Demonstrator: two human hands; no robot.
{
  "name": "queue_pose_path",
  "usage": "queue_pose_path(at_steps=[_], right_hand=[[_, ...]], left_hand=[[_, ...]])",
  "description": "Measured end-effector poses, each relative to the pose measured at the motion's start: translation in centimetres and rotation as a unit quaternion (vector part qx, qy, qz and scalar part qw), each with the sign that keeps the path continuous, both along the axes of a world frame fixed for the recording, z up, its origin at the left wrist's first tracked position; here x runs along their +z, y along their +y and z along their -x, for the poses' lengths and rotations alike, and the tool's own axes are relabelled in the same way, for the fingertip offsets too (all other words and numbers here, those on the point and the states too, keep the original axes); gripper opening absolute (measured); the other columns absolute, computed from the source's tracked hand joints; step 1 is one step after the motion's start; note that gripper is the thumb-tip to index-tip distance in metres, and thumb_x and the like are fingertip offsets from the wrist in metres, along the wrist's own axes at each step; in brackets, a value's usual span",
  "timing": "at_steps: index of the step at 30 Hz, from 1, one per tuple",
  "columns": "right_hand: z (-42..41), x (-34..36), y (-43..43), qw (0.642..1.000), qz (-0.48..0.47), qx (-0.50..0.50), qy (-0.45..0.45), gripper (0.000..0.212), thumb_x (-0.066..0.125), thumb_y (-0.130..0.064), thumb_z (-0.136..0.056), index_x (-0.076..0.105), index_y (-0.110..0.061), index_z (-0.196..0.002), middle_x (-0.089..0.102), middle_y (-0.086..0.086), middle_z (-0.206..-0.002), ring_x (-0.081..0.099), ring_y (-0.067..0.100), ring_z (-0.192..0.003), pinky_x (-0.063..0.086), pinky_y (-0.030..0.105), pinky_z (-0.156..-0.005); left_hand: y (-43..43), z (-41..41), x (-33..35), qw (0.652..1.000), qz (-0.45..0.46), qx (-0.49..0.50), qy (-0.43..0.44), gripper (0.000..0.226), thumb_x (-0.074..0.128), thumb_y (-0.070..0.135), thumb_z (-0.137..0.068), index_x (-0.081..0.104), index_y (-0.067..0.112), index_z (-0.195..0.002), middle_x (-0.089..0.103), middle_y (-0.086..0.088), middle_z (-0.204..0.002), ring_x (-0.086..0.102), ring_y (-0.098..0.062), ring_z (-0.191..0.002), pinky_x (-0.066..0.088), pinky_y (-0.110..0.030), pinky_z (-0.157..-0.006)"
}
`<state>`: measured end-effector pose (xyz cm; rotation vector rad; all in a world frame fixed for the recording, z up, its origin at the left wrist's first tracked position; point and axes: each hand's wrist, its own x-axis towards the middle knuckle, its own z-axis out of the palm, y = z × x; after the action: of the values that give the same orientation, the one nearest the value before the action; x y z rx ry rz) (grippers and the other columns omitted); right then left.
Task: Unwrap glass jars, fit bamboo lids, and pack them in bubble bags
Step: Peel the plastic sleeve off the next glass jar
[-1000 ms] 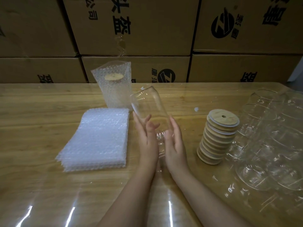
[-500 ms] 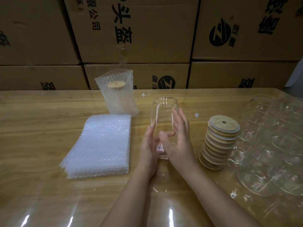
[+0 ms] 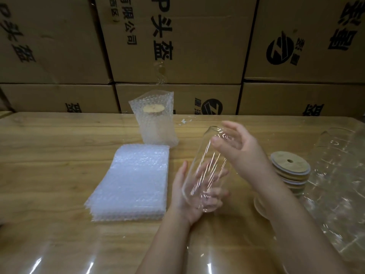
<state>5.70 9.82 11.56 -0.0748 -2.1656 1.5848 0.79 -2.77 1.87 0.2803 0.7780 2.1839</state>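
I hold a clear glass jar (image 3: 205, 169) tilted above the table, its top leaning away to the right. My left hand (image 3: 183, 196) cups its lower end from below and behind. My right hand (image 3: 239, 149) grips its upper end, thumb across the glass. A stack of round bamboo lids (image 3: 289, 175) stands just right of my right wrist. A flat pile of bubble bags (image 3: 134, 182) lies to the left. Behind it stands a packed jar in a bubble bag (image 3: 156, 121) with a bamboo lid on.
A cluster of plastic-wrapped glass jars (image 3: 339, 175) fills the right side of the wooden table (image 3: 59, 155). Stacked cardboard boxes (image 3: 177, 46) form a wall along the far edge. Glossy clear film covers the near table surface.
The jar stood upright on the table half a second ago; now it is lifted and tilted. My right hand has moved up to its top, my left hand under its base.
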Motion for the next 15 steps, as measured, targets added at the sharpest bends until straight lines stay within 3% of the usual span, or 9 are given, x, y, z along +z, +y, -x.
queue_pose_path(at_steps=[2,4,8,10,13,15], right_hand=[[0.0,0.0,-0.1,0.994,-0.076,-0.071,0.03,0.063,0.065,-0.053,-0.072,0.047,-0.039,-0.13,0.046,-0.018,-0.12,0.05,-0.006,-0.106,0.04,0.01,-0.078],[0.1,-0.1,-0.5,0.983,-0.137,-0.113,0.035,0.067,0.061,-0.055,-0.071,0.045,-0.034,-0.133,0.041,-0.016,-0.122,0.048,-0.002,-0.108,0.037,0.011,-0.082],[0.3,-0.6,-1.4,0.969,-0.228,-0.099,0.003,0.079,0.053,-0.055,-0.072,0.038,-0.02,-0.142,0.037,-0.006,-0.128,0.05,0.011,-0.113,0.045,0.03,-0.092],[0.2,-0.4,-1.5,0.952,-0.292,-0.094,0.01,0.072,0.054,-0.053,-0.076,0.039,-0.021,-0.139,0.037,-0.007,-0.127,0.046,0.012,-0.116,0.041,0.028,-0.086],[-0.3,0.5,-1.6,0.938,-0.343,-0.05,0.022,0.054,0.052,-0.049,-0.077,0.041,-0.029,-0.127,0.038,-0.019,-0.123,0.038,0.004,-0.116,0.028,0.014,-0.074],[-0.9,1.1,-2.1,0.928,-0.37,-0.031,0.047,0.041,0.05,-0.044,-0.076,0.048,-0.03,-0.114,0.045,-0.022,-0.118,0.039,0.005,-0.115,0.029,0.018,-0.073]], left_hand=[[0.6,0.3,-0.3,0.997,0.008,0.071,-0.03,0.064,0.053,0.061,-0.074,0.067,0.015,-0.115,0.068,-0.019,-0.113,0.065,-0.031,-0.081,0.04,-0.023,-0.054],[1.0,0.6,-0.5,0.988,0.0,0.141,-0.058,0.058,0.057,0.055,-0.075,0.062,0.014,-0.115,0.069,-0.019,-0.111,0.07,-0.036,-0.091,0.056,-0.031,-0.061],[1.1,1.0,-0.8,0.975,-0.005,0.212,-0.07,0.059,0.06,0.053,-0.072,0.06,0.019,-0.12,0.067,-0.018,-0.112,0.072,-0.032,-0.084,0.058,-0.035,-0.06],[1.0,1.1,-1.0,0.973,-0.022,0.219,-0.072,0.057,0.06,0.051,-0.073,0.061,0.018,-0.12,0.066,-0.018,-0.111,0.072,-0.032,-0.082,0.057,-0.035,-0.059],[0.8,1.2,-1.3,0.979,-0.035,0.193,-0.049,0.052,0.058,0.048,-0.076,0.067,0.018,-0.118,0.065,-0.017,-0.114,0.071,-0.028,-0.081,0.056,-0.035,-0.059],[0.9,1.1,-1.4,0.986,-0.039,0.162,-0.005,0.045,0.053,0.047,-0.081,0.072,0.02,-0.112,0.067,-0.014,-0.114,0.07,-0.026,-0.087,0.057,-0.036,-0.068]])
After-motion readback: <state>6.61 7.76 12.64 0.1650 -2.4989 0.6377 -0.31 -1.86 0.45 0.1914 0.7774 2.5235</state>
